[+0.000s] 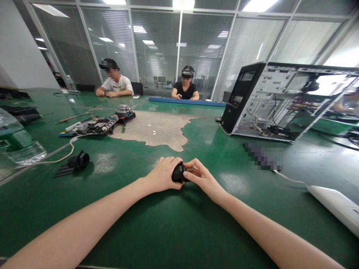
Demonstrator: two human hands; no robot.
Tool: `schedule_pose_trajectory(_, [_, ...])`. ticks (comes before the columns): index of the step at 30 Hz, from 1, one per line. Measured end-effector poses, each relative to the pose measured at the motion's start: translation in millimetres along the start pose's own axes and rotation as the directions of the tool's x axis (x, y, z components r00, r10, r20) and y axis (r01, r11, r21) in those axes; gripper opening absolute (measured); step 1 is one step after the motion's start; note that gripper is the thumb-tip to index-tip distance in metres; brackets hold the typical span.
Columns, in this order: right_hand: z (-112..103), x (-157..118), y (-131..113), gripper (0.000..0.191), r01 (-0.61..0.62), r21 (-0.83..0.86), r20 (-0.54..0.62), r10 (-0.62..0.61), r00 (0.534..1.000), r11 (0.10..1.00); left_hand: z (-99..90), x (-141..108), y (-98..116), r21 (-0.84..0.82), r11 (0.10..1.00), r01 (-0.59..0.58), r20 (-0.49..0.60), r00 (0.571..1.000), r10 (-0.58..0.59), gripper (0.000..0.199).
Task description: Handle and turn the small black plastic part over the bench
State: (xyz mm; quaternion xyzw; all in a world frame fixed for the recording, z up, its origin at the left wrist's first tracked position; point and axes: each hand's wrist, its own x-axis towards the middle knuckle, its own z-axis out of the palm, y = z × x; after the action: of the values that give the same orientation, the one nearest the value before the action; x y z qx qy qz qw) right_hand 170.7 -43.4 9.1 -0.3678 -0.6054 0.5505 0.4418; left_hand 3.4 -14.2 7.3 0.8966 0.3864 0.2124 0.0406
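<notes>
My left hand (pixel 164 173) is wrapped round a small black plastic part (pixel 177 172), low over the middle of the green table (pixel 179 231). From the right, the thumb and fingertips of my right hand (pixel 200 175) pinch the edge of the same part. Its underside and far side are hidden by my fingers, and I cannot tell its exact kind. Left of my hands lies another black plastic piece (pixel 78 160) with a round opening and flat prongs.
A circuit board (pixel 92 125) and a metal-topped fan unit (pixel 125 112) lie back left, near a water bottle (pixel 19 142). An open computer case (pixel 260 101) stands at right. A white power bank (pixel 336 209) trails a cable. Two people sit across the table.
</notes>
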Motion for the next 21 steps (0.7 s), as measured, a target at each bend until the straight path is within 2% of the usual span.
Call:
schedule_pose_trajectory(6, [-1.4,2.6,3.6,0.029,-0.027,-0.053,-0.025,0.026,0.999,0.998,-1.0,0.2,-0.2,0.000,1.000,-0.010,0.004,1.000,0.010,0.047])
schedule_pose_trajectory(12, [-3.5,0.8,0.0,0.030,0.008,-0.005,0.040,-0.008,0.999,1.000,-1.0,0.2,-0.2,0.002,1.000,-0.006,0.006,1.000,0.006,0.049])
schedule_pose_trajectory(17, [-3.0,1.4,1.9,0.022,-0.004,-0.010,-0.023,0.004,1.000,1.000,-0.7,0.1,0.0,0.001,1.000,0.001,0.001,1.000,-0.001,0.050])
schedule_pose_trajectory(21, [-2.8,2.8,3.1,0.025,-0.013,-0.047,-0.034,0.011,0.999,0.999,-1.8,0.4,1.5,-0.003,1.000,0.000,0.010,1.000,0.000,0.049])
